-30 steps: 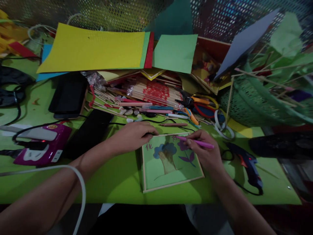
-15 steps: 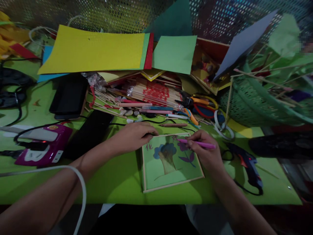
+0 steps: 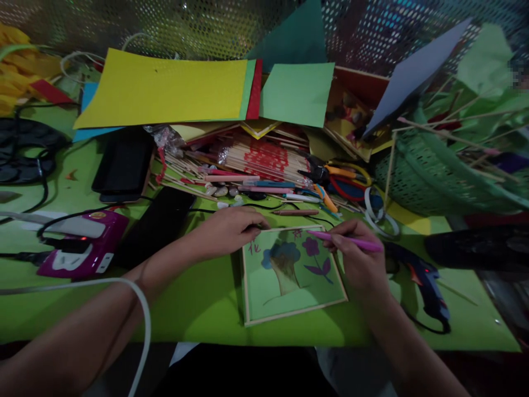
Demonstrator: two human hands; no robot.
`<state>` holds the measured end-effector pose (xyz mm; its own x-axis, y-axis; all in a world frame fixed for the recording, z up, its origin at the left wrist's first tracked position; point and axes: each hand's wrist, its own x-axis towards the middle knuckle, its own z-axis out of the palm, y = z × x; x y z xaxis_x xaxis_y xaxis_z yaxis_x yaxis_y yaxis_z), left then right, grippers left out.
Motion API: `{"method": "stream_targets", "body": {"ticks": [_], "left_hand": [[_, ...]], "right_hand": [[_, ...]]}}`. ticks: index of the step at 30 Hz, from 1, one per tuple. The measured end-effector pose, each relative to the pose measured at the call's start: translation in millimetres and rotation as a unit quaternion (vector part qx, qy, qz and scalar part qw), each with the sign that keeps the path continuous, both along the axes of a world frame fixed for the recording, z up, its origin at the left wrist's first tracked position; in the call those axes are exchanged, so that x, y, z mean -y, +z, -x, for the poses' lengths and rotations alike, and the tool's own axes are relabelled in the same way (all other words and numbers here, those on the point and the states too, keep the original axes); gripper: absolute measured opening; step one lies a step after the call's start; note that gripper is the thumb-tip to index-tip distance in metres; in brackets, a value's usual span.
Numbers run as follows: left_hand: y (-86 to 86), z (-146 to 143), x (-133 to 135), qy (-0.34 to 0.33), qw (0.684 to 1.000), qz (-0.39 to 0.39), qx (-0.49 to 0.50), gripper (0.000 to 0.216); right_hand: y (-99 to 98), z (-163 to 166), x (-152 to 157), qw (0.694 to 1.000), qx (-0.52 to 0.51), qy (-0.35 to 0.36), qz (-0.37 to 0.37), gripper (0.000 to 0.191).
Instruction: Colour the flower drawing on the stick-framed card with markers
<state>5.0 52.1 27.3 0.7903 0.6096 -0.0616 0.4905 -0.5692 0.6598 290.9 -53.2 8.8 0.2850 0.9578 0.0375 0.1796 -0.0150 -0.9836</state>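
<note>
A small framed green picture [image 3: 289, 286] with a blue tree and a purple flower lies on the green table. My left hand [image 3: 229, 229] rests on its top left corner, fingers curled down and pressing on the frame. My right hand [image 3: 357, 256] is closed on a pink pen [image 3: 345, 240], whose tip points left, just over the picture's top right corner near the purple flower. Red characters are written along the picture's top edge.
Behind the picture lie a bundle of wooden sticks [image 3: 264, 160], pens, scissors [image 3: 343, 179] and coloured paper sheets [image 3: 173, 91]. A glue gun [image 3: 425, 281] lies to the right, a green basket [image 3: 438, 176] beyond it. A magenta device [image 3: 82, 251], black boxes and cables sit left.
My right hand has shifted a little to the right with the pen, lifting off the purple flower. The view has moved slightly. My left hand stays on the frame's corner.
</note>
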Motion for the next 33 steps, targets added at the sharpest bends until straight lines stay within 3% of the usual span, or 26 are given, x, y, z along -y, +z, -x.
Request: {"method": "stream_targets", "body": {"ticks": [6,15,25,33], "left_hand": [[-2.2,3.9,-3.7,0.014,0.998,0.045,0.039,0.032],[-10.7,7.8,-8.9,0.042,0.980,0.158,0.110,0.032],[-4.9,7.6,-4.0,0.048,0.994,0.077,0.057,0.030],[-5.0,7.9,-4.3,0.050,0.992,0.097,0.062,0.029]], "right_hand": [[8.2,0.1,-3.1,0.993,-0.087,-0.070,-0.048,0.010],[17.4,-2.6,-5.8,0.975,-0.136,-0.139,-0.105,0.014],[15.2,-9.8,-3.6,0.977,-0.138,-0.102,-0.125,0.012],[19.5,-7.0,-3.6,0.977,-0.131,-0.108,-0.132,0.014]]}}
